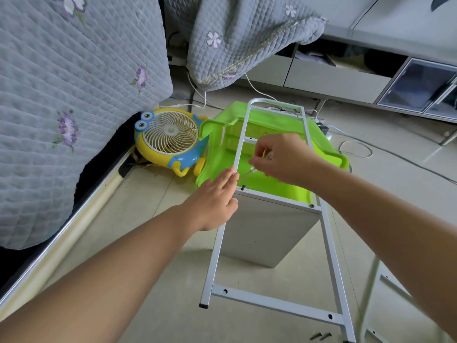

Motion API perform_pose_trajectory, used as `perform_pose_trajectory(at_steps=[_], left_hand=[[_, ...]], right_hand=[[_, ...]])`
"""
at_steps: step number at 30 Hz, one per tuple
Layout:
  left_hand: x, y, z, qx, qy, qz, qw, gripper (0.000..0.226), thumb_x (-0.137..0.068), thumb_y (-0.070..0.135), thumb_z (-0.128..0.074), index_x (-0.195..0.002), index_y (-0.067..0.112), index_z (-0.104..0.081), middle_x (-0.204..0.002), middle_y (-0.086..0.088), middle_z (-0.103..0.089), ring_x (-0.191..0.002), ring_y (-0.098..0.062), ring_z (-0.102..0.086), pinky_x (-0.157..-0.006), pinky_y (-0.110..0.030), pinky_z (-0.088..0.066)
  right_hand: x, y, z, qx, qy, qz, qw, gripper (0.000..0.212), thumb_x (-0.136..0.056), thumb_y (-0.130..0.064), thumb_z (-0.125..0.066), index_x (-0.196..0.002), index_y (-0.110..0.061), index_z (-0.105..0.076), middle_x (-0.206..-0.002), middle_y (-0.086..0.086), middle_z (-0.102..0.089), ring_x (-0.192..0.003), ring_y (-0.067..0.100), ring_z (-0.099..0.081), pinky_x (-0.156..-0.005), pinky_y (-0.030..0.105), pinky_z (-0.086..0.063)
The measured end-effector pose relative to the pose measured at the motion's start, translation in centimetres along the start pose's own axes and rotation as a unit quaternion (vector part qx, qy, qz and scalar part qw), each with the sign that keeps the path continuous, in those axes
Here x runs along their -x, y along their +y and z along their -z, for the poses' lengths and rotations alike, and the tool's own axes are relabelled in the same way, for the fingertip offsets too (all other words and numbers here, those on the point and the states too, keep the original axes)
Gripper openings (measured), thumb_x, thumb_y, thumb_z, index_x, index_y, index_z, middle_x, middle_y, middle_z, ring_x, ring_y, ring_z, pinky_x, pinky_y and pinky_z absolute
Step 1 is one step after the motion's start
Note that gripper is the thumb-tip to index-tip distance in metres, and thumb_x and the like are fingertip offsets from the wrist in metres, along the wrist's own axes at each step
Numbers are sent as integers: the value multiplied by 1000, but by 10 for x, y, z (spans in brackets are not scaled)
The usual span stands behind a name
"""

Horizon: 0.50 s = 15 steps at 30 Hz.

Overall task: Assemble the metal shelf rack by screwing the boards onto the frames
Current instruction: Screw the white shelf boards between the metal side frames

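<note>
We pressed our flat left hand [217, 196] against the frame [238, 154]; our right hand [279, 157] pinched a screwdriver [249, 170] (no readable writing).

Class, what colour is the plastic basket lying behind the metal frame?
Bright lime green basket, seen clearly in the head view.

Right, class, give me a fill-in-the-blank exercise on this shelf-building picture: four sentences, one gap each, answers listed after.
1. The right hand holds a small screwdriver whose tip points toward a dark ____ in the frame's crossbar.
2. The left hand lies with straight fingers against the frame's ____ upright.
3. Behind the frame lies a bright ____ plastic stool.
4. Two loose screws lie on the ____.

Missing words: screw; left; green; floor
</note>
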<state>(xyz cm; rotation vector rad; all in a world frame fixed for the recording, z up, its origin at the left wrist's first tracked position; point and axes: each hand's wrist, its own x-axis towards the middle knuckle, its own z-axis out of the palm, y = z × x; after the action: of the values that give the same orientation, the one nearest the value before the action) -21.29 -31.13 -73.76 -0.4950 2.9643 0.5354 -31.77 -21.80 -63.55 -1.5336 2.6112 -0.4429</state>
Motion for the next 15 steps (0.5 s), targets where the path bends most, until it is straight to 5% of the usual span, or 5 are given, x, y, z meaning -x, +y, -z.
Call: perform_pose_trajectory(at_steps=[5,10,15], left_hand=[[0,0,-1,7,7,-6,1000,58,-101,18,-26,-147,5,6,-156,-6,15,-144,-13,10,-114,-25,-2],[1,0,-1,13,4,-4,1000,57,-101,19,-25,-147,6,6,-156,-5,15,-144,-12,10,-115,-26,-2],[1,-1,-3,6,9,-4,1000,57,-101,19,-25,-147,6,6,-156,-5,15,-144,-13,10,-116,-28,-1]], right_hand=[[1,7,5,35,60,6,998,21,-91,-22,-53,-97,-5,-63,-92,12,-65,-85,25,-56,-66,28,-39],[8,15,16,-8,39,22,999,10,-86,-14,-60,-91,-8,-66,-75,1,-58,-63,10,-49,-51,11,-35],[15,22,17,-34,6,42,999,13,-83,-2,-57,-88,-9,-67,-78,-1,-58,-56,-5,-48,-58,10,-39]])
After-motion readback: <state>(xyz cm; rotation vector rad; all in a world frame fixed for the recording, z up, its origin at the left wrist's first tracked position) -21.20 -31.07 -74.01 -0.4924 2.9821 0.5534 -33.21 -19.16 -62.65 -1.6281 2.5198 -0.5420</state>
